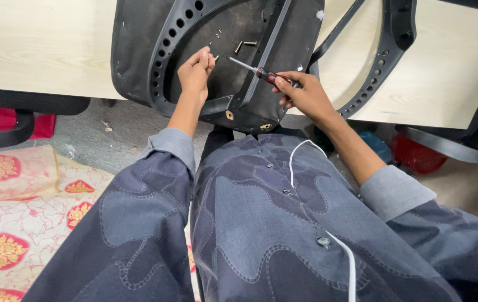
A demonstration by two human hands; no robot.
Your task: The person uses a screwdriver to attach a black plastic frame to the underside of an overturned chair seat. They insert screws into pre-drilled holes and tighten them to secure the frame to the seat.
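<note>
I look down on a pale wooden table (43, 50) at the far side, grey floor below, and a red-and-gold flowered mat (20, 223) near left. A black chair seat (138, 50) lies upside down against the table edge, loose screws (243, 45) scattered on it. A red bundle (4, 120) sits under the table, far left. My right hand (306, 95) is closed around a red-handled screwdriver (261, 71), tip pointing left. My left hand (196, 71) pinches its fingertips together on the seat beside the tip; I cannot tell what it holds.
</note>
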